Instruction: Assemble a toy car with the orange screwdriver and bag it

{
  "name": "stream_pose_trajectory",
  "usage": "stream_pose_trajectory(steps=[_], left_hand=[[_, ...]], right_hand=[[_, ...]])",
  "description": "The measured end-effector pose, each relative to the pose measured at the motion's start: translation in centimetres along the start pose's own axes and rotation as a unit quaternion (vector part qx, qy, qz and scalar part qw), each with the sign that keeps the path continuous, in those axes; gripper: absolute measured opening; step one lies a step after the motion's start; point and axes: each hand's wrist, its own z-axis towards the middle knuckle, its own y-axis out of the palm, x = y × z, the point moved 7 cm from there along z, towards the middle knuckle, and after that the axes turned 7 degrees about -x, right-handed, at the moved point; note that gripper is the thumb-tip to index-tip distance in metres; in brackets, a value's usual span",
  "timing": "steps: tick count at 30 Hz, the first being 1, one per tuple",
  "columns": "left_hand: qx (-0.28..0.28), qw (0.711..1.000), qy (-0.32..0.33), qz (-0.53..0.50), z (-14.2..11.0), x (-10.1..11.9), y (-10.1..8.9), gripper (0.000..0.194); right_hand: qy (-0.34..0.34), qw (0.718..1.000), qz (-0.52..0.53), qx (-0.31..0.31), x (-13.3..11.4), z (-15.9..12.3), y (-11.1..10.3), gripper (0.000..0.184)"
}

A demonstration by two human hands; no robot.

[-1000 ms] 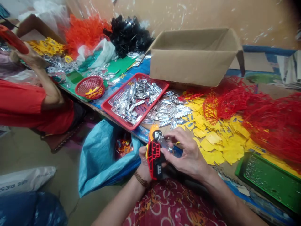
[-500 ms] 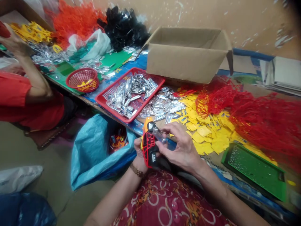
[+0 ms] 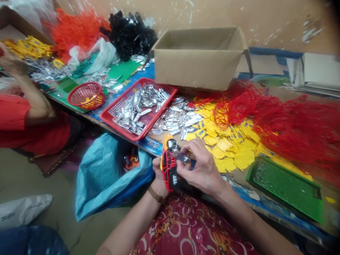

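Hands: the left hand (image 3: 159, 173) cradles a red-and-black plastic toy (image 3: 169, 170) just below the corner of a red plastic tray (image 3: 119, 129); the right hand (image 3: 202, 170) pinches a silver metal piece (image 3: 181, 156) against it. More silver pieces (image 3: 140, 109) lie heaped in the tray. Seating of the held piece: cannot tell.

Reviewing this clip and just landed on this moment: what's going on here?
A person holds a red-and-black plastic toy in their left hand while their right hand pinches a silver metal piece against it. A red tray of similar silver pieces sits just ahead, and a co-worker in a red shirt sits to the left.
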Motion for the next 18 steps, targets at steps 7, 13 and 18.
stream_pose_trajectory(steps=[7, 13, 18], left_hand=[[-0.127, 0.991, -0.028, 0.007, 0.8, 0.9, 0.9, 0.059], [-0.237, 0.969, -0.072, -0.011, 2.7, 1.2, 2.6, 0.064], [-0.216, 0.972, -0.086, -0.038, 3.7, 1.1, 3.5, 0.068]], right_hand=[[-0.051, 0.998, 0.003, 0.049, 1.4, 2.2, -3.3, 0.015], [-0.103, 0.986, -0.117, 0.065, 3.3, 8.8, -4.9, 0.037], [-0.19, 0.971, -0.051, -0.138, 0.9, 15.8, 2.3, 0.02]])
